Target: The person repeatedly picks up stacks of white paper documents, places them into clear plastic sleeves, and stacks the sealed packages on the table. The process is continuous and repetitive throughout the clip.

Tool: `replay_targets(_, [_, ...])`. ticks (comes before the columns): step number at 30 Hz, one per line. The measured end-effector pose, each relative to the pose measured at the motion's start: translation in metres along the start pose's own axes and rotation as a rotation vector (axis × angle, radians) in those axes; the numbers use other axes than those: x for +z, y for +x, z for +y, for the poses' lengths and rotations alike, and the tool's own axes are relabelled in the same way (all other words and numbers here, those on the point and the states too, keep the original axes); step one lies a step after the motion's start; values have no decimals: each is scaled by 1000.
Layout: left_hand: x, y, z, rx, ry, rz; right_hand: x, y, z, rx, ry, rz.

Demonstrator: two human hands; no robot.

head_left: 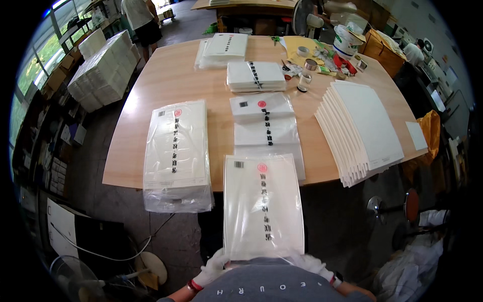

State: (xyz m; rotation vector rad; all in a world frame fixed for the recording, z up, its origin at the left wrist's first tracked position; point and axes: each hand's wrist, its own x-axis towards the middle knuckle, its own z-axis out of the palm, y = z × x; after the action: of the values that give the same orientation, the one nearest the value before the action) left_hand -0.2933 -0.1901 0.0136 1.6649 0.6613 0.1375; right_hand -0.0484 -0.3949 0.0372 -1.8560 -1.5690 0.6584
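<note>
Close against my body is a clear plastic sleeve with a white printed sheet inside [264,206]; it has a red round mark and a column of black characters. My left hand [214,268], in a white glove, closes on its near left corner. At the near right corner, my right hand [313,265], gloved too, grips the sleeve's edge; the fingertips of both are partly hidden. Beyond the held sleeve, a flat empty-looking printed plastic bag [266,131] lies on the table. To the left is a stack of filled sleeves [177,146], its plastic ends hanging over the table edge.
On the right of the wooden table [131,126] stands a fanned stack of white boards [370,126]. Farther back are folded printed bags [255,76], another sleeve stack [225,50], tape rolls [310,64] and a white bucket [347,43]. A fan [75,277] stands at lower left.
</note>
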Motion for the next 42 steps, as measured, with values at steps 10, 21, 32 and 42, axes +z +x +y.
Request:
replay_targets(10, [5, 22, 49, 495, 178, 288, -35, -25, 15, 472, 529, 273])
replay_targets(21, [-56, 21, 119, 857, 264, 766, 16, 159, -13, 238, 1387, 17])
replay_targets(32, [-237, 66, -114, 73, -677, 1200, 144, 294, -35, 446, 1087, -210])
replay_targets(42, [-37, 129, -31, 349, 225, 371, 77, 161, 76, 643, 1045, -303])
